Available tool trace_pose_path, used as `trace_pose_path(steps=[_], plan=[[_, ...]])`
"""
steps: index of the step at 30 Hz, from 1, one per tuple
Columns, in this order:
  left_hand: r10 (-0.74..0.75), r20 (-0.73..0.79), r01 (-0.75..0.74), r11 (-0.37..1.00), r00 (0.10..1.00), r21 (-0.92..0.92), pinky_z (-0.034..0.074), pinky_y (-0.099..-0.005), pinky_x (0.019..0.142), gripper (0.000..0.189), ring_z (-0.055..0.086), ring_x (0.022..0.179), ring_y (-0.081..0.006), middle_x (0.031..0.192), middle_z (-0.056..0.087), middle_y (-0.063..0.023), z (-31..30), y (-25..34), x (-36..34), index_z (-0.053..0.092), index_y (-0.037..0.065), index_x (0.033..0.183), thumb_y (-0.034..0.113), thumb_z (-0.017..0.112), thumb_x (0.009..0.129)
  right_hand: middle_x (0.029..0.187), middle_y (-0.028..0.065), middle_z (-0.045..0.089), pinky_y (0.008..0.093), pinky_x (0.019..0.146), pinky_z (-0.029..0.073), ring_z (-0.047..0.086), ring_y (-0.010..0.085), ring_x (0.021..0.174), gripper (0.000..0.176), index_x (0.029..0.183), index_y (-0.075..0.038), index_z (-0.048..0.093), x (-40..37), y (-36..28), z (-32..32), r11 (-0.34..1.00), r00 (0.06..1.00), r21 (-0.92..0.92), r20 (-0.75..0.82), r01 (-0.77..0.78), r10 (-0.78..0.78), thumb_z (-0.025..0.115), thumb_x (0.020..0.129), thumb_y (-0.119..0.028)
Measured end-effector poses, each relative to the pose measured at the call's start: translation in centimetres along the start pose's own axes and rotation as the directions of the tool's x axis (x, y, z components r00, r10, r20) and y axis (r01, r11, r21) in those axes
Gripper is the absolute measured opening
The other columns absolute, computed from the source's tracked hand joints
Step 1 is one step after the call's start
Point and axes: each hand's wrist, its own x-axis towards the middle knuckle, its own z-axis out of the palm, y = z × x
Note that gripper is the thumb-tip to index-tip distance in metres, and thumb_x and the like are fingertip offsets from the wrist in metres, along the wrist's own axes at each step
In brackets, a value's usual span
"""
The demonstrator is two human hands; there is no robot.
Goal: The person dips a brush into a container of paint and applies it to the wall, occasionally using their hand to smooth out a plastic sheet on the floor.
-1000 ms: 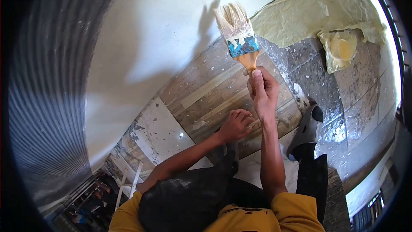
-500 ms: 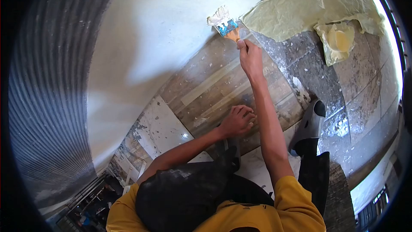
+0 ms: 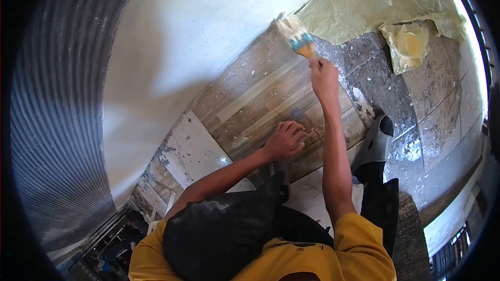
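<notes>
My right hand [image 3: 325,79] is closed round the wooden handle of a wide paintbrush [image 3: 298,39]. Blue shows at the brush's ferrule, and its bristles are thick with whitish paint. The bristle tips are near the line where the white wall [image 3: 192,26] meets the floor, beside a crumpled yellowish sheet [image 3: 364,8]. My left hand [image 3: 285,140] hangs over the wood-patterned floor tiles [image 3: 260,93], fingers apart and slightly bent, holding nothing.
A round yellowish container [image 3: 411,45] stands on a piece of the sheet at the upper right. Corrugated metal [image 3: 67,83] rises at the left. A grey shoe [image 3: 376,143] is on the right foot. Paint spots mark the dark floor [image 3: 385,83].
My right hand and the brush have moved right and slightly down, so the bristles are off their earlier spot against the white wall. My left hand has shifted slightly left and up.
</notes>
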Motion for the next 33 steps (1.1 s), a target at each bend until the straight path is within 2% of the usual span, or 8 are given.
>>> trace_pose_path(steps=[4,6,12,16,22,24,31,33], plan=[[-0.011,-0.007,0.011,1.0,1.0,-0.03,0.038,-0.048,0.103,0.033,0.048,0.122,-0.0319,0.123,0.055,-0.0094,0.1,-0.1,0.0,0.063,0.012,0.116,0.026,0.069,0.086,0.083,0.0332,0.063,0.0512,0.07,0.049,0.065,0.0498,0.085,0.029,0.09,0.008,0.067,-2.1,-1.2,-2.2,0.992,0.994,-0.061,0.016,-0.108,0.11,0.057,0.095,-0.019],[-0.008,-0.014,0.007,0.999,1.0,-0.031,0.038,-0.0482,0.103,0.034,0.048,0.122,-0.0319,0.123,0.056,-0.0092,0.3,-0.1,0.0,0.063,0.012,0.116,0.027,0.069,0.086,0.083,0.0338,0.064,0.0528,0.073,0.05,0.065,0.0499,0.086,0.03,0.09,0.008,0.068,-0.9,-1.5,-1.5,0.98,0.998,-0.192,0.059,0.048,-0.038,0.058,0.094,-0.019],[0.019,-0.028,-0.019,1.0,0.999,-0.002,0.038,-0.0486,0.103,0.033,0.048,0.122,-0.0319,0.123,0.055,-0.0091,0.4,-0.3,-0.3,0.062,0.012,0.115,0.029,0.069,0.087,0.082,0.0355,0.065,0.0551,0.08,0.052,0.065,0.0518,0.085,0.029,0.087,0.009,0.068,4.5,-4.5,2.1,0.943,0.984,-0.284,0.098,0.171,-0.149,0.058,0.092,-0.018],[0.017,-0.061,-0.017,1.0,0.998,-0.001,0.038,-0.049,0.102,0.033,0.049,0.122,-0.0319,0.123,0.055,-0.0091,0.5,-0.1,-0.6,0.062,0.013,0.115,0.029,0.068,0.087,0.079,0.0313,0.064,0.0503,0.072,0.05,0.066,0.0482,0.079,0.034,0.085,0.008,0.068,2.5,-8.9,0.9,0.957,0.973,-0.18,0.092,0.226,-0.212,0.06,0.092,-0.024],[0.031,-0.109,-0.029,0.999,0.994,0.025,0.037,-0.0479,0.103,0.033,0.047,0.123,-0.0308,0.121,0.055,-0.0093,0.2,0.0,-0.7,0.062,0.011,0.113,0.03,0.067,0.087,0.074,0.0289,0.064,0.0467,0.066,0.05,0.065,0.0448,0.069,0.028,0.087,0.008,0.069,-2.8,-16.7,-3.6,0.958,0.958,-0.066,0.09,0.28,-0.273,0.059,0.093,-0.017],[0.032,-0.124,-0.027,0.999,0.992,0.037,0.037,-0.0474,0.103,0.033,0.047,0.123,-0.0307,0.121,0.055,-0.0093,0.4,0.0,-0.7,0.062,0.011,0.113,0.03,0.067,0.087,0.068,0.0253,0.062,0.0422,0.061,0.047,0.061,0.036,0.058,0.029,0.092,0.009,0.07,-4.3,-18.2,-4.4,0.955,0.955,-0.005,0.018,0.295,-0.295,0.059,0.094,-0.018],[0.031,-0.157,-0.027,0.999,0.987,0.027,0.038,-0.0475,0.102,0.034,0.047,0.123,-0.029,0.12,0.055,-0.0087,0.1,-0.3,-0.9,0.062,0.011,0.113,0.032,0.066,0.087,0.06,0.0062,0.052,0.0309,0.053,0.037,0.043,0.012,0.056,0.028,0.094,0.008,0.068,-9.1,-15.2,-6.6,0.903,0.929,0.221,-0.063,0.37,-0.365,0.06,0.097,-0.019],[0.041,-0.17,-0.037,0.999,0.985,0.026,0.038,-0.0474,0.102,0.034,0.047,0.123,-0.0285,0.12,0.055,-0.0085,0.2,-0.1,-1.0,0.062,0.011,0.113,0.033,0.066,0.087,0.062,-0.0021,0.048,0.0258,0.051,0.029,0.04,0.0057,0.058,0.026,0.095,0.005,0.069,-10.1,-13.9,-6.7,0.903,0.977,0.371,-0.073,0.215,-0.202,0.058,0.099,-0.018]])
